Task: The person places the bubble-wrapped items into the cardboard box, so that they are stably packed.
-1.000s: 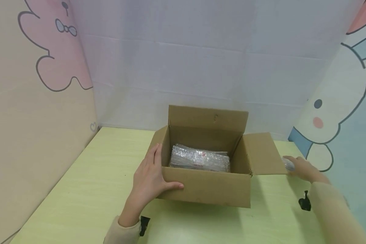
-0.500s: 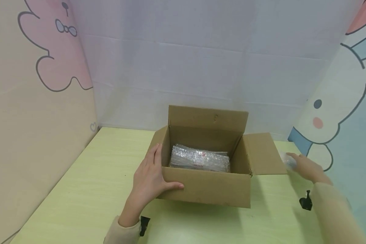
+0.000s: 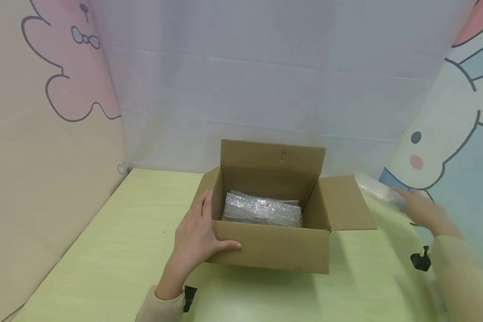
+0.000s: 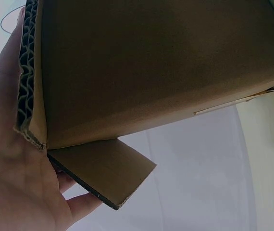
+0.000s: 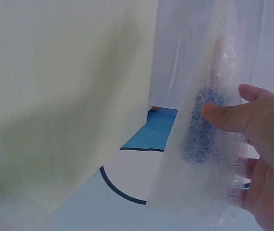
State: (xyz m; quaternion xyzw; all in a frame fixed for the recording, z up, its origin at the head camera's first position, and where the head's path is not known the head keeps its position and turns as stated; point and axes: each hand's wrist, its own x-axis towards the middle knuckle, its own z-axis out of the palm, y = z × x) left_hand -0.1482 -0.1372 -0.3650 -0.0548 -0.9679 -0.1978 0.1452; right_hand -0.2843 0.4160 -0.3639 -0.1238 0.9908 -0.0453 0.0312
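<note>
An open cardboard box (image 3: 273,248) stands on the table. My left hand (image 3: 195,239) grips its near left corner, thumb along the front and fingers along the left side. In the left wrist view a small cardboard flap (image 4: 103,168) lies against the fingers. Inside the box is a bundle wrapped in clear bubble wrap (image 3: 261,211). Off to the right, beyond the right flap (image 3: 348,203), my right hand (image 3: 424,212) pinches a bubble-wrapped package (image 5: 199,144). Something blue shows through its wrap; what it is, I cannot tell.
The pale green table (image 3: 104,241) reaches a white cloth backdrop (image 3: 245,89) behind the box. Printed side panels with a bear and a rabbit (image 3: 430,147) border it. Black clips (image 3: 421,259) sit near the right and front edges.
My right hand has lifted the bubble-wrapped package and moved it right, so more of it shows past the flap. My left hand and the box have stayed put.
</note>
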